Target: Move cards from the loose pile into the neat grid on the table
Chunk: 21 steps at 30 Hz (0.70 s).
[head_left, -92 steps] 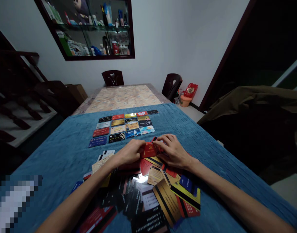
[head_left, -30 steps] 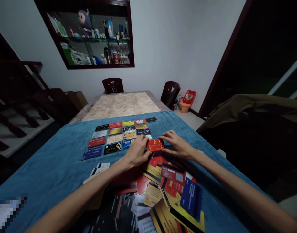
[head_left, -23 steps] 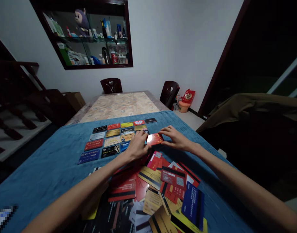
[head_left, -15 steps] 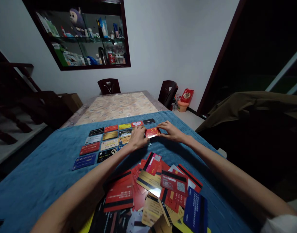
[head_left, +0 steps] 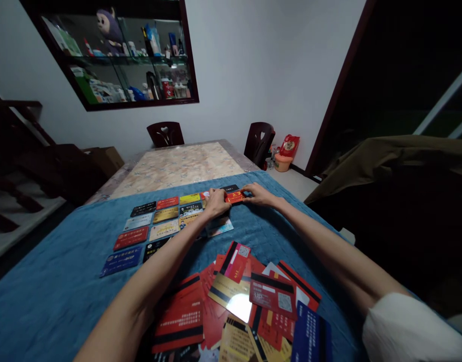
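As I look in from afar, the glossy, rectangular red plastic card shows yellow markings face up, nearer the blue-covered counter's right edge than its left. My left hand and right hand pinch its opposite ends, just nearside of a flat black card.

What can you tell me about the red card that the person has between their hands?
The red card is a small, thin rectangle with yellow-gold markings, too small to read. It looks like stiff, smooth plastic and shows no visible bend. It is roughly level, just on the near side of a black card at the far row's right end. The left hand has its left end, the right hand its right. Whether it touches the blue cloth I cannot tell.
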Tool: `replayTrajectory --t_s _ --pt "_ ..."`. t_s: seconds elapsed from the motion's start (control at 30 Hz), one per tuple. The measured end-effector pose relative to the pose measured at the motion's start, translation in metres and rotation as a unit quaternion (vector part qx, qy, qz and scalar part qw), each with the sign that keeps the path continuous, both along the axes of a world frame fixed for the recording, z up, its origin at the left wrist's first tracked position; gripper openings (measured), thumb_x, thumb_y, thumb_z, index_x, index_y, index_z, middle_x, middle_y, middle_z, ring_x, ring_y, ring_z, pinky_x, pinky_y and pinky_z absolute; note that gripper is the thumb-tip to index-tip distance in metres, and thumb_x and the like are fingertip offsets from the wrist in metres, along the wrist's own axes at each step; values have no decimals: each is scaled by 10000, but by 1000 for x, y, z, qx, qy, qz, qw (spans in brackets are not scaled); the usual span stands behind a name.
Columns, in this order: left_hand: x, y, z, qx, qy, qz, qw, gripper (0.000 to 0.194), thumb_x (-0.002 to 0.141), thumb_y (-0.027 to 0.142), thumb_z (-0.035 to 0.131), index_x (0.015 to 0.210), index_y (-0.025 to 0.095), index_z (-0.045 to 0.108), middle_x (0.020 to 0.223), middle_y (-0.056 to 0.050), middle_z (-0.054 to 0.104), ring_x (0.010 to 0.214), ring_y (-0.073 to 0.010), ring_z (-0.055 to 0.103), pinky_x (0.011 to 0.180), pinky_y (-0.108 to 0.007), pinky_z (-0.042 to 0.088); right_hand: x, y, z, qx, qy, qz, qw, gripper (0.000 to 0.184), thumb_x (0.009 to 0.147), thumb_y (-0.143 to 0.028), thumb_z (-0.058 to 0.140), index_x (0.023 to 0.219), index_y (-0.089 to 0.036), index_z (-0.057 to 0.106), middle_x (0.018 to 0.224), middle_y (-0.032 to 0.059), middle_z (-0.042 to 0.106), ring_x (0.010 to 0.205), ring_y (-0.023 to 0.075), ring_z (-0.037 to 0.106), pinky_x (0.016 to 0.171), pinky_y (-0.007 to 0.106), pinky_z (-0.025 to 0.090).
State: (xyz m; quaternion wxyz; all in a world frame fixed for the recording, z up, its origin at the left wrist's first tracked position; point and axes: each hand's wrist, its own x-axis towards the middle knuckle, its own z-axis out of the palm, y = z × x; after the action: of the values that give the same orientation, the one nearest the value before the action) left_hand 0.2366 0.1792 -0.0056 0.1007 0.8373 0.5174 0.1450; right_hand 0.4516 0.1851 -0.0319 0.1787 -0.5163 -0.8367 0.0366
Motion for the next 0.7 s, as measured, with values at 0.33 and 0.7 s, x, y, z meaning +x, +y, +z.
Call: replayTrajectory --t_s 0.33,0.7 --pt "8 11 -5 -13 10 12 1000 287 754 234 639 1024 140 660 1121 -137 658 1227 -338 432 927 -445 415 2 14 -5 -38 3 -26 999 390 805 -307 653 1155 -143 705 1071 89 712 943 242 616 795 283 425" --pt "9 15 -12 5 33 16 999 240 779 248 604 976 162 712 1096 -121 672 1239 -356 428 954 -482 430 1 18 -16 -48 18 -56 997 378 835 -311 633 1183 -174 689 1159 57 694 1034 246 614 845 264 435"
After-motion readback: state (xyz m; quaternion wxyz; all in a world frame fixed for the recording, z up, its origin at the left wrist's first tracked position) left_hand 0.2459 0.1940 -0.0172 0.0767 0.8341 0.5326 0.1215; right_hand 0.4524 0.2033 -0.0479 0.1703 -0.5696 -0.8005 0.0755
